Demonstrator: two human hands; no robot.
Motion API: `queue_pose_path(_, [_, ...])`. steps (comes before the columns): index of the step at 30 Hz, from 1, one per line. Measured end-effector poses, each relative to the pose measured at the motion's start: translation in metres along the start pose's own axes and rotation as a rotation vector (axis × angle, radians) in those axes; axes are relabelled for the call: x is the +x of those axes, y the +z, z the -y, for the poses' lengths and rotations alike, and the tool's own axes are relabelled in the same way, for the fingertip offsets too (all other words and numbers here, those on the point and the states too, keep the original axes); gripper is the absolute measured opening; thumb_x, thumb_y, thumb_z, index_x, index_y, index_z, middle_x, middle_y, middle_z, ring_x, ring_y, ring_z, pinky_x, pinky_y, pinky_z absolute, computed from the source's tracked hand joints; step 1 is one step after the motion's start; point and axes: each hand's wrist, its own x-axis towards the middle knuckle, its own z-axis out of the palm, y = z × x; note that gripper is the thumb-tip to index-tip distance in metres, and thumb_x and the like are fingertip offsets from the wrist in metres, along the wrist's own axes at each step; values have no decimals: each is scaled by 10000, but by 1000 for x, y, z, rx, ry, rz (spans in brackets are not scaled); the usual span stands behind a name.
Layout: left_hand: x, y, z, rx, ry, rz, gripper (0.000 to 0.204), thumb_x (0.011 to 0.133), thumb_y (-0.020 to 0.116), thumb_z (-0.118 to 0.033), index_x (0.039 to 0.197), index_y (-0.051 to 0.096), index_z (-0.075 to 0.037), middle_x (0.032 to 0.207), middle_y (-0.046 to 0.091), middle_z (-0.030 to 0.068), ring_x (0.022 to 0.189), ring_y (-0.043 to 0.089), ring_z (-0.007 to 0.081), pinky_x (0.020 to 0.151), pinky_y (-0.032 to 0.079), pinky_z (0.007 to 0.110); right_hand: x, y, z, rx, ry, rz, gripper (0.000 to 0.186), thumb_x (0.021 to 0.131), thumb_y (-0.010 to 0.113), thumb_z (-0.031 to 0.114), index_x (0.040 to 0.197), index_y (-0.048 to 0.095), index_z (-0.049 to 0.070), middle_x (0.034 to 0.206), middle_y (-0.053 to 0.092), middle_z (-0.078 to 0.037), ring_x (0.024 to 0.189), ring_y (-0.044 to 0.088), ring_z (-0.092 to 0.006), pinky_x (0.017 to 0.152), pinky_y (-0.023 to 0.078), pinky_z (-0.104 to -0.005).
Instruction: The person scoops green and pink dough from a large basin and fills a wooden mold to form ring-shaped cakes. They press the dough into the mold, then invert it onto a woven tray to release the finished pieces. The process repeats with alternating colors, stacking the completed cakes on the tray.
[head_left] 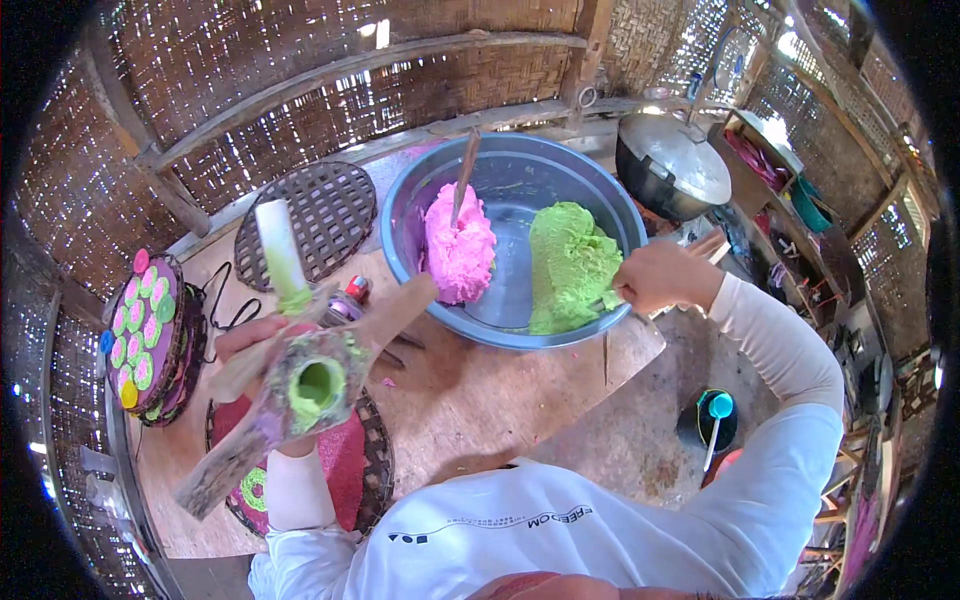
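Left hand (246,338) has fingers round a rough, hollow brown wooden tool (322,350), can't tell if right hand (662,276) is pinching anything, and one hasty scoop could drop lumpy lime-green dough (568,262).

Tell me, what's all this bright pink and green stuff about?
Someone's left hand is holding up a wooden tool with a round, green-smeared opening. The right hand is at the right rim of a blue basin, beside a soft green mass; what it grips, if anything, is hard to make out. A pink mass sits apart in the same basin, with a wooden stick stuck in it.
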Motion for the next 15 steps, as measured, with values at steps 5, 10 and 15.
queue_pose_path(5, [-2, 6, 8, 68, 37, 120, 264, 723, 673, -79, 950, 539, -58, 938, 465, 77, 800, 517, 180, 742, 450, 305, -36, -58, 6, 435, -11, 10, 214, 792, 494, 219, 818, 599, 34, 610, 572, -70, 589, 567, -222, 535, 426, -355])
queue_pose_path(10, [7, 27, 9, 58, -44, 204, 380, 689, 725, -117, 977, 493, -29, 914, 481, 60, 816, 521, 174, 736, 443, 304, -34, -78, 32, 1257, -295, 83, 292, 889, 489, 248, 841, 583, -24, 529, 421, 39, 447, 352, -35, 406, 270, -205])
queue_pose_path(15, [4, 35, -9, -680, -351, -9, 616, 640, 763, -114, 1077, 337, -33, 994, 493, 74, 873, 538, 175, 750, 448, 301, -6, -63, 94, 1810, -530, 220, 264, 897, 481, 227, 849, 556, -21, 514, 383, 32, 413, 300, -25, 371, 216, -181])
